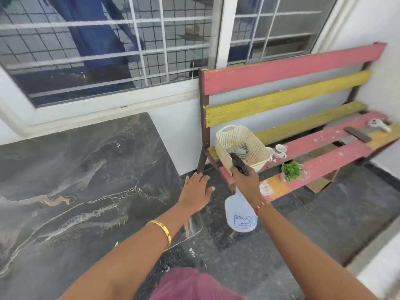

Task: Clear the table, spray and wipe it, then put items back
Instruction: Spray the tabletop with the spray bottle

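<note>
My right hand (243,177) grips the black trigger head of the spray bottle (240,213) — its long axis hangs upright over the floor, nozzle pointing toward the basket (242,141) on the bench (303,148). My left hand (198,191) spreads flat, fingers straight, past the marble worktop's (75,180) right edge — open floor between.
</note>
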`<act>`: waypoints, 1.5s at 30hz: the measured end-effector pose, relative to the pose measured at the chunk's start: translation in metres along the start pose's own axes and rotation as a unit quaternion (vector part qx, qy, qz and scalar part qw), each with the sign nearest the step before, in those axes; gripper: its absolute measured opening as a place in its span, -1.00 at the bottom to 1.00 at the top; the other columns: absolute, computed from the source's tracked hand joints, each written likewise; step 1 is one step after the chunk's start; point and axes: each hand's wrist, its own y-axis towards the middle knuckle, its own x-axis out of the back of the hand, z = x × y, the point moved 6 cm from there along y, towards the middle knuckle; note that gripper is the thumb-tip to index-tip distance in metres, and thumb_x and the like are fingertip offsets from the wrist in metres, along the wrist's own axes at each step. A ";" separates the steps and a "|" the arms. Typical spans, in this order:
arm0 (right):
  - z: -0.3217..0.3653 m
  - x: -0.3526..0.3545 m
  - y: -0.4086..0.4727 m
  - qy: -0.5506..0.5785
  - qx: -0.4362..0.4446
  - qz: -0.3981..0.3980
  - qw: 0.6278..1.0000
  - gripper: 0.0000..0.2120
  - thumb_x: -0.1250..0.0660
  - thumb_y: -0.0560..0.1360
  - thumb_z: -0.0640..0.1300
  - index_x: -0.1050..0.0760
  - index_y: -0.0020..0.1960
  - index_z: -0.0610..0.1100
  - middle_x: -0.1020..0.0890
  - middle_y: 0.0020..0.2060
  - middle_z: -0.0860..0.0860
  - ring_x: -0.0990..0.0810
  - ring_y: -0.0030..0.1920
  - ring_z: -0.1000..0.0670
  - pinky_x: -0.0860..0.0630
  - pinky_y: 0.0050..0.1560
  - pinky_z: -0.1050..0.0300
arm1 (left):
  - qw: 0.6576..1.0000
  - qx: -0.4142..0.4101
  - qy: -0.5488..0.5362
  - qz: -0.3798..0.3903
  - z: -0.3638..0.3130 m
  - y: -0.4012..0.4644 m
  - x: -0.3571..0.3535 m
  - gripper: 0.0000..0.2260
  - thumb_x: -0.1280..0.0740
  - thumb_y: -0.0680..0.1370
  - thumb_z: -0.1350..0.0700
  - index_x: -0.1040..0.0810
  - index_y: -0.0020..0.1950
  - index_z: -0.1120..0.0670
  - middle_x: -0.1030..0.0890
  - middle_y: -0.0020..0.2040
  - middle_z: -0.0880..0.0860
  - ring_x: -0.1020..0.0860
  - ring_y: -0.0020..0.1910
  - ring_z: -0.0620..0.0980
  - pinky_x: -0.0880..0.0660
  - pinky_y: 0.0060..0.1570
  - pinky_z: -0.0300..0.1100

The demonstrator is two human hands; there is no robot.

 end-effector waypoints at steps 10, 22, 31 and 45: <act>-0.032 0.082 0.080 -0.172 0.071 -0.088 0.979 -0.69 -0.10 0.36 0.19 -0.28 -0.29 -0.07 -0.39 -0.36 -0.10 -0.35 -0.33 -0.06 -0.23 -0.30 0.10 | 0.995 -0.085 -0.026 0.044 -0.081 0.097 -0.046 -0.58 -0.13 0.59 -0.02 -0.31 0.41 0.12 -0.34 0.42 0.11 -0.21 0.46 0.10 -0.05 0.47 0.11; -0.019 0.118 0.224 -0.178 0.034 -0.067 0.981 -0.69 -0.38 0.47 -0.09 -0.52 -0.20 -0.37 -0.59 -0.37 -0.29 -0.60 -0.40 -0.16 -0.59 -0.31 -0.22 | 0.996 0.003 -0.051 0.070 -0.091 0.233 -0.068 -0.58 -0.11 0.60 0.01 -0.25 0.43 0.14 -0.32 0.42 0.13 -0.20 0.46 0.10 -0.08 0.47 0.07; -0.062 0.084 0.316 -0.158 0.020 -0.005 0.987 -0.69 -0.31 0.31 0.17 -0.44 -0.26 -0.09 -0.55 -0.24 -0.21 -0.59 -0.14 -0.24 -0.57 -0.13 -0.25 | 0.995 0.067 -0.050 0.061 -0.072 0.269 -0.063 -0.57 -0.13 0.59 0.00 -0.25 0.43 0.12 -0.32 0.43 0.12 -0.21 0.46 0.09 -0.09 0.48 0.10; -0.114 0.016 0.366 -0.334 0.019 0.349 0.875 -0.77 -0.32 0.47 -0.26 -0.47 -0.34 -0.08 -0.49 -0.33 -0.05 -0.48 -0.18 -0.09 -0.28 -0.33 0.28 | 0.974 0.196 -0.095 0.063 -0.058 0.321 -0.073 -0.57 -0.16 0.58 0.11 -0.25 0.44 0.15 -0.34 0.43 0.13 -0.24 0.45 0.08 -0.14 0.47 0.01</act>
